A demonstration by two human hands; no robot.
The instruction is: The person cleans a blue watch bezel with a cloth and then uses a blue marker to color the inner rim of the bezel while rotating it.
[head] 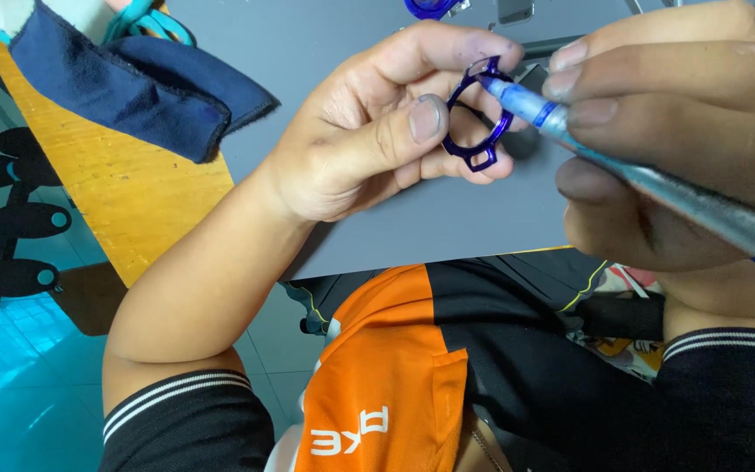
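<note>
Pinching a small glossy purple ring-shaped part with square lugs [475,118] between thumb and curled fingers, the left hand [377,122] is holding it up over the grey tabletop [351,44]. The right hand [683,131] is closing tightly around a slim blue-and-silver pen-like tool [622,166], its tip touching the ring's upper edge. The work looks midway; how much of the ring is finished cannot be told.

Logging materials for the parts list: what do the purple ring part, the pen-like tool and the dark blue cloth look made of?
Purple ring part: probably anodised metal; glossy violet sheen, thin crisp edges, though plastic isn't ruled out. Pen-like tool: seemingly brushed metal barrel, matte grey, with blue, possibly plastic, bands. Dark blue cloth: soft woven or fleece fabric; fuzzy frayed edges, folds.
</note>
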